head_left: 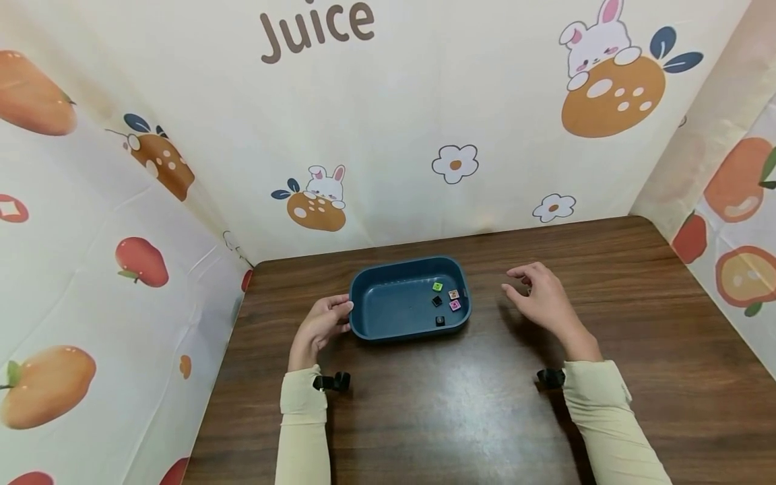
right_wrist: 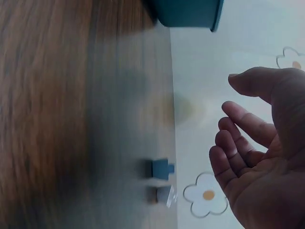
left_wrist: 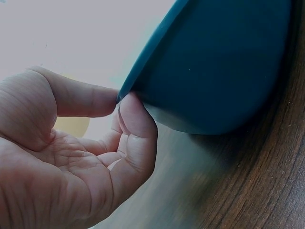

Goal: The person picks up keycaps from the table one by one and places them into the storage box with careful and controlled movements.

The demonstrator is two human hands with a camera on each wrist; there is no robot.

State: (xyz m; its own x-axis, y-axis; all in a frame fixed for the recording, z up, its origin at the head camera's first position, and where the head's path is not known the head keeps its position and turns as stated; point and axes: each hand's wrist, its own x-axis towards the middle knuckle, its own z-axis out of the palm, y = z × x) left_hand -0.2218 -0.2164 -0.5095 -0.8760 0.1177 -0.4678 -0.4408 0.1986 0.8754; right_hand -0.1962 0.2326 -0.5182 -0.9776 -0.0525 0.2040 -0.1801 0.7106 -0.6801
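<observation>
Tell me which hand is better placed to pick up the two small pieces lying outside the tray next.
The right hand, most likely: it holds nothing, and its wrist view shows the blue piece and the greyish piece. The left hand is pinching the rim of the tray.

Small pieces (head_left: 455, 306): markings on their tops too small to read in the head view.
Tray (head_left: 394, 306): cut off by the top edge in both wrist views, its inside hidden there by its own wall.
Left hand (head_left: 321, 323): cut off by the left edge of its wrist view.
Right hand (head_left: 542, 296): some fingers hidden in the head view.
Blue object (right_wrist: 161, 169): too blurred to identify, like the grey object (right_wrist: 164, 194) beside it.
Sleeves (head_left: 303, 424): cut off by the head view's bottom edge.
Table (head_left: 424, 404): grain blurred in the right wrist view.
</observation>
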